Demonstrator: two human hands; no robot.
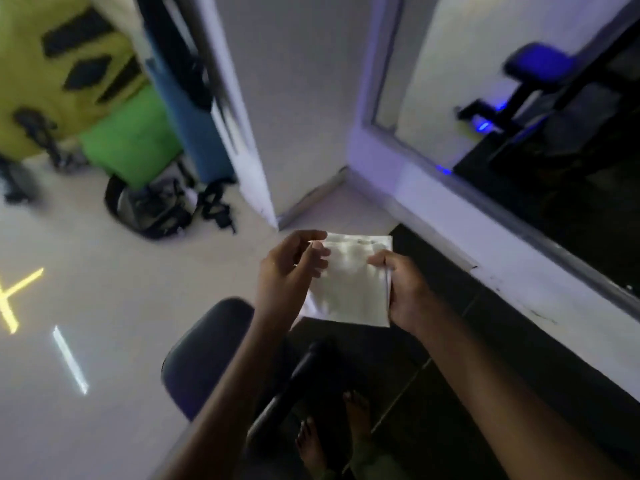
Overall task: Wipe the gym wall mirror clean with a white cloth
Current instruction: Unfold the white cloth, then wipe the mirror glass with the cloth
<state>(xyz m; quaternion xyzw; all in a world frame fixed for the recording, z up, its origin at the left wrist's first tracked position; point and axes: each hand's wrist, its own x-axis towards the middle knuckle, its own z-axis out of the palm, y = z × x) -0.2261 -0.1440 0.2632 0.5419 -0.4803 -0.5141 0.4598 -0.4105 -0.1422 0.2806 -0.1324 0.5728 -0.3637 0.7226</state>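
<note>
While you stand barefoot on dark tile, the pale glossy floor spreads to your left, reflecting light strips. Mirror runs along the right wall above a white ledge, its lower edge near your right arm. Cloth, folded square, sits at chest front between both hands: right hand grips its right edge, left hand pinches the upper left corner. Padded seat lies just below your left forearm; bags well apart, far left; view blurred
</note>
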